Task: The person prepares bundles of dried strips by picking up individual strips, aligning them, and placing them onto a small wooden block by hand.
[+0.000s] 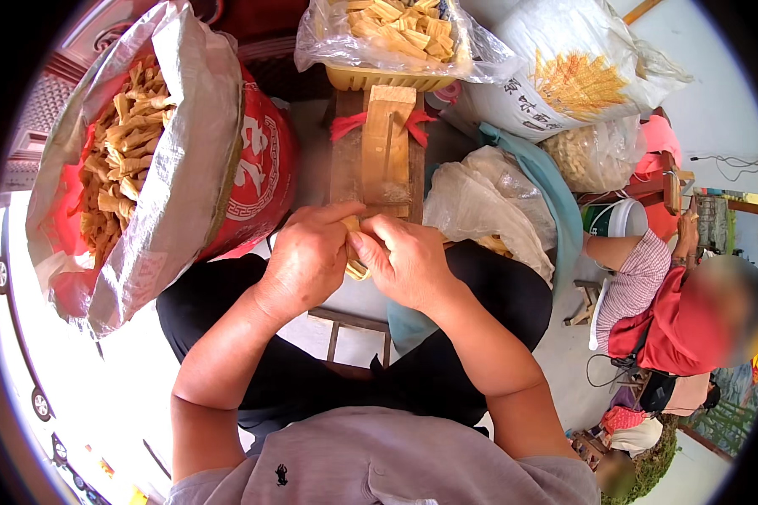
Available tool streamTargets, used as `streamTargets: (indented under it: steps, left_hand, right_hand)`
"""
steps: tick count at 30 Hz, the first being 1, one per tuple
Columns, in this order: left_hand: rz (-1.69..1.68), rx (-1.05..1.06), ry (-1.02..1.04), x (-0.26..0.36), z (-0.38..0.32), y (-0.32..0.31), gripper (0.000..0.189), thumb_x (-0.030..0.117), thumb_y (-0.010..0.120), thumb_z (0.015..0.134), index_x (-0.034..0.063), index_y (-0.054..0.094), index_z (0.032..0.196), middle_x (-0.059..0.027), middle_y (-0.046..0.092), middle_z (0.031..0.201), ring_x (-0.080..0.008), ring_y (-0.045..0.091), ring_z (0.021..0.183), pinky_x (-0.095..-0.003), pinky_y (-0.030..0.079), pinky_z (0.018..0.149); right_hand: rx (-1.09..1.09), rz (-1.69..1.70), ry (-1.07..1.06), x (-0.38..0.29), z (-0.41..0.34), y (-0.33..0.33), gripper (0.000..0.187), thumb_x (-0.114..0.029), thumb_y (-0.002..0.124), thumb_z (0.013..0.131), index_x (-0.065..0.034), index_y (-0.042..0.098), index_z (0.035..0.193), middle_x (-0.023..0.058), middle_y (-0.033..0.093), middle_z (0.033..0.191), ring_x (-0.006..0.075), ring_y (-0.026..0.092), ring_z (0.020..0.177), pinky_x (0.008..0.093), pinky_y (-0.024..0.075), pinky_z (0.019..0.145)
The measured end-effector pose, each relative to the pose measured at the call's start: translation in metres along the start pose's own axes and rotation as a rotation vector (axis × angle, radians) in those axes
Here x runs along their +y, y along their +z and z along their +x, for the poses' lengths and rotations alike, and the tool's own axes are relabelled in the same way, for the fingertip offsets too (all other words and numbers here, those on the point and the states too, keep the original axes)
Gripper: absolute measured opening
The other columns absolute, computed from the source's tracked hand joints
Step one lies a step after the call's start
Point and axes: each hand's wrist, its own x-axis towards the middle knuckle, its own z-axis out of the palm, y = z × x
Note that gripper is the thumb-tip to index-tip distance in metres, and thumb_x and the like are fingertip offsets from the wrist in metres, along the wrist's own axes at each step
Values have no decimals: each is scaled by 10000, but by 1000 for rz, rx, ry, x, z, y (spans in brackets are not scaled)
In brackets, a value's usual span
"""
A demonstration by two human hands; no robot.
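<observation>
My left hand [306,259] and my right hand [407,259] meet over my lap, fingers closed around a small pale-yellow folded strip [357,270], which looks like dried tofu skin. The fingers cover most of it. Just beyond them lies a wooden bench [347,170] bearing a slotted wooden block [388,145], tied with red cloth [347,125]. Behind the block, a yellow plastic basket [385,79] lined with clear film holds flat yellow pieces [407,28].
To the left stands an open woven sack [196,126] of knotted brown pieces [123,158]. At right are a clear plastic bag [486,196] in teal cloth [543,183], a white printed sack [568,69] and a bucket [625,218]. A person in red [676,315] sits farther right.
</observation>
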Motion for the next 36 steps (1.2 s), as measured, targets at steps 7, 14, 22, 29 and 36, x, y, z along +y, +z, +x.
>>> streamTargets:
  steps: [7,14,22,29,36]
  left_hand:
    - [-546,180,-87,2,4,-27,71,-16,596,831,-55,653,850,-146,642,1050,-232,618,937,-332,490,832]
    - [-1158,-2,-453,0,5,-28,423,207,753,782,-25,569,1083,-90,637,840,-134,612,657,-231,507,578]
    - [-1202,41,-558,-5,13,-10,88,7,636,819,42,557,836,-37,574,682,-73,458,479,-203,370,445]
    - [-590,226,-529,-28,48,28,127,141,623,873,25,625,926,-33,587,693,-67,494,585,-222,407,539]
    - [-203,333,-307,-31,45,24,189,162,642,870,-6,634,956,-94,648,798,-115,571,721,-272,471,682]
  right_hand:
    - [-397,873,535,3,7,-20,448,-429,453,962,-41,580,777,4,471,556,123,402,455,259,348,487]
    - [-465,1121,655,2,8,-22,510,-507,501,925,-36,586,750,-47,377,584,50,289,517,216,228,487]
    - [-87,742,606,12,8,-35,204,-198,694,857,-14,639,788,-10,603,725,38,481,642,196,397,569]
    - [230,-147,309,52,37,-18,199,-226,705,819,-86,572,866,91,634,678,247,602,600,351,457,557]
    - [290,-160,139,46,33,-22,143,-175,633,853,-97,520,892,86,607,625,301,603,576,389,450,505]
